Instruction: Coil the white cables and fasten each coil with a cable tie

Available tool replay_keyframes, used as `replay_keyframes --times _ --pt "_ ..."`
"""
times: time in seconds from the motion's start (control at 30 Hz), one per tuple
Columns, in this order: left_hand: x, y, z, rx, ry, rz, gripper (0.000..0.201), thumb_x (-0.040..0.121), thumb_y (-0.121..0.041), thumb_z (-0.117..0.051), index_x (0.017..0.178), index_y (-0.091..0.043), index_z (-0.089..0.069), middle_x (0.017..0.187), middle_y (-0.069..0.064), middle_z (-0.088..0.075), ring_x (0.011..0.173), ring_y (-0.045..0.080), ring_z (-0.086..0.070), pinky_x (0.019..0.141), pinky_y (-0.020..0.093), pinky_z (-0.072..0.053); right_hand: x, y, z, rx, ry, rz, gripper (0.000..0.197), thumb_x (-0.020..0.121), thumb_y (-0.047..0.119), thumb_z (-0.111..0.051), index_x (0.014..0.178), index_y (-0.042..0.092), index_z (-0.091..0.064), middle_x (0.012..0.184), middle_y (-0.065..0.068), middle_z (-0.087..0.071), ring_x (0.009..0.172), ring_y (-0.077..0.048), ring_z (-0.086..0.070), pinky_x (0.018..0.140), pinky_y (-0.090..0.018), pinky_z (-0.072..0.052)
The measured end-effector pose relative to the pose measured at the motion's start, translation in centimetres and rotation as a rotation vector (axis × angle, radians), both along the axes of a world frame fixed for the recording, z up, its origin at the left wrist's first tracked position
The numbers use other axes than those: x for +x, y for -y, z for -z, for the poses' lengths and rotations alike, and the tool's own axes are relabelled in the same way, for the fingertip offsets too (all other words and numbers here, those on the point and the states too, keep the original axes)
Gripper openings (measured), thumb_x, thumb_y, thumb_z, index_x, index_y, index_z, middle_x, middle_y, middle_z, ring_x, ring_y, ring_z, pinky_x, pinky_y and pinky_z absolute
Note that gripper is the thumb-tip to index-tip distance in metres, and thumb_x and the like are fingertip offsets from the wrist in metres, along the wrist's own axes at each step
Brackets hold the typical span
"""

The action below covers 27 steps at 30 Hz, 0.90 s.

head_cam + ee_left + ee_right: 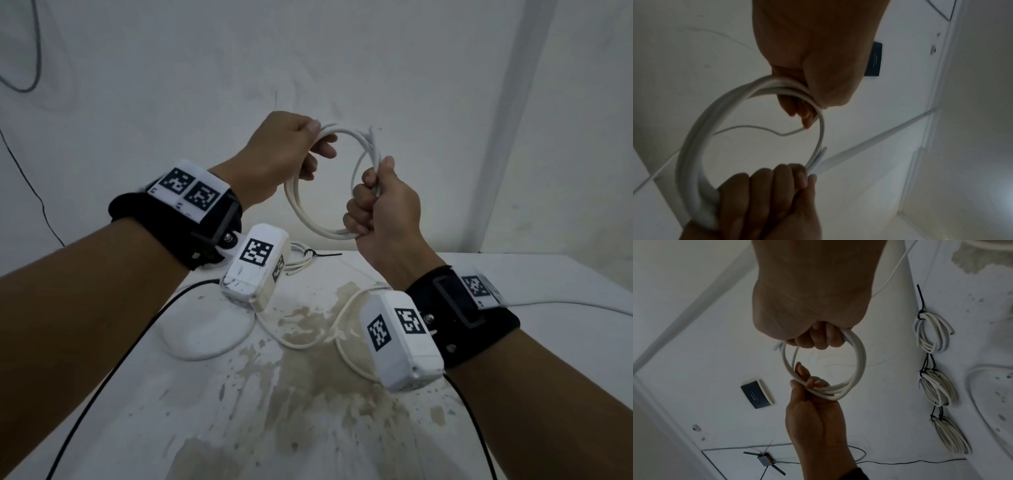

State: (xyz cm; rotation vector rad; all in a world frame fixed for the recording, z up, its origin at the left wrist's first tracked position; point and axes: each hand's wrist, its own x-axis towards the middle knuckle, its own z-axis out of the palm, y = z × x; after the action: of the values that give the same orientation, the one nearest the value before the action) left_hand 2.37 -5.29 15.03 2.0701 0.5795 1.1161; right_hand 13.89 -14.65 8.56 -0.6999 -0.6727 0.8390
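Both hands hold a round coil of white cable in the air above the table. My left hand pinches its upper left arc between thumb and fingers. At the coil's right side my right hand is a fist round the bundled turns. A cut cable end sticks up above the right fist. In the left wrist view the coil runs from the left hand down to the right hand. The right wrist view shows the coil between the right hand and the left hand. No tie is on this coil.
Three tied coils lie in a row on the table, each with a black cable tie; one shows past the left wrist camera. Loose white cable lies on the stained white table. White walls stand close behind.
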Motion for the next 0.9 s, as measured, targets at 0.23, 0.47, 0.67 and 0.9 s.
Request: replay_keyframes --times 0.23,0.47,0.67,0.9 --pt "-1.4 -0.5 -1.0 -0.045 -0.132 0.126 0.032 0.106 -0.013 -0.036 0.109 -0.002 -0.067 0.081 0.003 -0.058 0.051 0.01 -0.038 0.049 0.023 -0.039 0.3 -0.2 -0.1 -0.033 0.082 -0.077 0.047 0.106 0.045 -0.033 0.068 0.019 -0.041 0.05 0.006 -0.021 0.041 -0.01 -0.011 0.043 -0.025 -0.009" --pt "-1.3 0.1 -2.5 0.173 -0.397 0.148 0.04 0.103 -0.032 -0.045 0.09 -0.006 -0.072 0.079 0.012 -0.058 0.056 0.014 -0.038 0.049 0.022 -0.034 -0.4 -0.3 0.3 -0.121 0.263 -0.059 0.046 0.106 0.043 -0.036 0.068 0.019 -0.041 0.051 0.006 -0.023 0.045 -0.011 -0.013 0.041 -0.025 -0.012" --pt "-0.5 -0.1 -1.8 0.365 -0.349 0.024 0.039 0.101 -0.04 -0.052 0.092 -0.012 -0.077 0.062 0.005 -0.047 0.053 0.011 -0.037 0.05 0.022 -0.031 -0.8 -0.1 -0.3 -0.16 0.387 0.019 0.046 0.106 0.043 -0.036 0.072 0.015 -0.048 0.05 0.005 -0.03 0.044 -0.013 -0.022 0.043 -0.025 -0.021" --pt "-1.2 -0.5 -1.5 0.323 -0.32 0.018 0.041 0.101 -0.037 -0.054 0.087 -0.006 -0.074 0.047 -0.011 -0.041 0.043 0.005 -0.032 0.047 0.017 -0.03 2.0 0.3 -2.6 -0.229 1.134 1.033 0.027 0.101 0.036 -0.043 0.105 0.018 -0.063 0.115 -0.002 -0.06 0.107 -0.024 -0.057 0.086 -0.034 -0.04"
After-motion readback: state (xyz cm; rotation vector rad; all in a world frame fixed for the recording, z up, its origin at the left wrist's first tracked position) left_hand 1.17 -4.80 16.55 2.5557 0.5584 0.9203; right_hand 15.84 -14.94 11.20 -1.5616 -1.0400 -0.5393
